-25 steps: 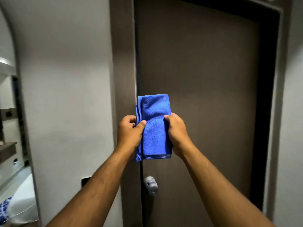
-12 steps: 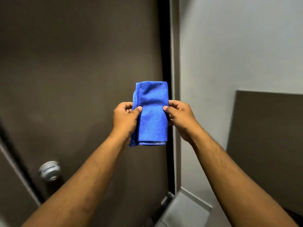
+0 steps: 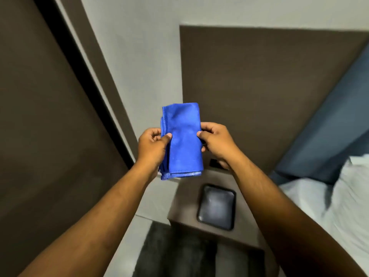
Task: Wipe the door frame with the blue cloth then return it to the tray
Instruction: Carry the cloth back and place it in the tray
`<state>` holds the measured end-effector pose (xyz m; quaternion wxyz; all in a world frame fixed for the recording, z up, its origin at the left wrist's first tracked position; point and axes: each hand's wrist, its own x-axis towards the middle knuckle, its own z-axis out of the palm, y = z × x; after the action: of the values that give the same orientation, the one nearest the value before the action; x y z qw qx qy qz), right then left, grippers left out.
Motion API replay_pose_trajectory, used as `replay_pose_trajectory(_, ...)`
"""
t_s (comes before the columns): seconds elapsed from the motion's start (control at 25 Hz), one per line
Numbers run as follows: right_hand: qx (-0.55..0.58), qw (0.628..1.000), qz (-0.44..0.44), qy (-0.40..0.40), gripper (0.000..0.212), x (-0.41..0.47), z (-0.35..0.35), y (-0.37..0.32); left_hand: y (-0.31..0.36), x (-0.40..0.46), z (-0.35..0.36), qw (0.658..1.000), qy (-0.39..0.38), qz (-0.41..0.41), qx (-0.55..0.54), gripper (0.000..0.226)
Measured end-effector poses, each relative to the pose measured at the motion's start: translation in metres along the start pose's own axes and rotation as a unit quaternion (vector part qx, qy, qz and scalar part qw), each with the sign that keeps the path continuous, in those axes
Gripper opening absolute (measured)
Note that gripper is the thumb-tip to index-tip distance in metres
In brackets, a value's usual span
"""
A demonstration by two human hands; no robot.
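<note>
A folded blue cloth (image 3: 182, 140) hangs upright in front of me, held by both hands. My left hand (image 3: 152, 145) pinches its left edge and my right hand (image 3: 216, 143) pinches its right edge. Below the cloth, a dark rectangular tray (image 3: 216, 206) lies empty on a brown bedside table (image 3: 183, 204). The brown door (image 3: 40, 116) and its door frame (image 3: 87, 62) slant along the left side of the view, apart from the cloth.
A brown headboard panel (image 3: 269, 86) covers the wall behind the table. A bed with white sheets (image 3: 339, 200) and a blue-grey padded panel (image 3: 329, 126) sit at the right. Dark floor (image 3: 179, 254) shows below the table.
My view has swung right and down, away from the door. The door slid to the left edge, and the bedside table, tray and bed came into sight. Both hands kept hold of the cloth.
</note>
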<state>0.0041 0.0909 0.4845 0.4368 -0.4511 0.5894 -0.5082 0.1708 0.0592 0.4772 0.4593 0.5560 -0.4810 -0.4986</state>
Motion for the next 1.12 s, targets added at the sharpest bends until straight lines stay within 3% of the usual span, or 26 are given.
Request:
replay_pose_trajectory(0.36, -0.034, 0.969, 0.201, 0.142, 0.027, 0.011, -0.066, 0.181, -0.163, 0.038, 0.119, 0.974, -0.139, -0.133, 0.117, 0.008)
replay_pose_trajectory(0.56, -0.036, 0.939, 0.299, 0.164, 0.035, 0.029, -0.081, 0.317, -0.29, 0.058, 0.169, 0.945, -0.153, -0.215, 0.191, 0.009)
replay_pose_trajectory(0.88, -0.047, 0.91, 0.365, 0.192, 0.028, 0.058, -0.082, 0.525, -0.491, 0.096, 0.222, 0.92, -0.149, -0.268, 0.243, 0.005)
replay_pose_trajectory(1.0, -0.07, 0.908, 0.363, 0.196, 0.027, 0.063, -0.079, 0.561, -0.53, 0.103, 0.228, 0.916, -0.159, -0.261, 0.26, 0.005)
replay_pose_trajectory(1.12, -0.09, 0.907, 0.367, 0.186, 0.029, 0.063, -0.079, 0.57, -0.534, 0.101, 0.223, 0.91, -0.175, -0.199, 0.318, 0.006)
